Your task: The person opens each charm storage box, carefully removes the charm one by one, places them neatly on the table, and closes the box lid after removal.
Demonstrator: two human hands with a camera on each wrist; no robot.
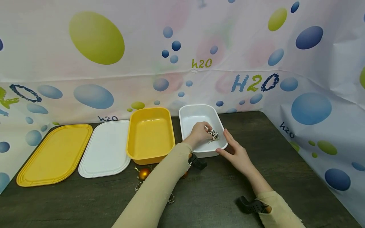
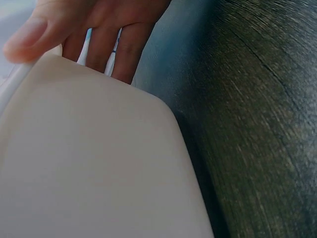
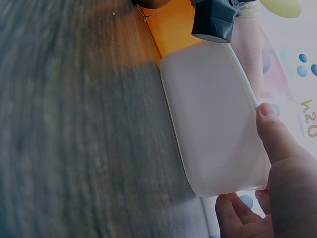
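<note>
My left hand [image 1: 198,134] reaches down into the white box [image 1: 186,118] and holds a small pine cone [image 1: 214,135] with white-tipped scales close over the box floor, near its right wall. The fingertips partly hide the cone. At the box's front right corner is my right hand [image 1: 237,155], thumb at the front rim and fingers along the right side. In the right wrist view its thumb [image 3: 277,134] lies at the rim, with the fingers bent by the side wall. The left wrist view shows the box's plain outer wall [image 2: 99,158] and that same right hand [image 2: 106,29].
Left of the white box stands a yellow box [image 1: 149,136]. Farther left lie a white lid [image 1: 105,152] and a yellow lid [image 1: 55,155]. Orange baubles [image 1: 144,174] and more pine cones [image 1: 171,199] lie on the dark table [image 1: 205,199], partly behind my left sleeve [image 1: 159,183].
</note>
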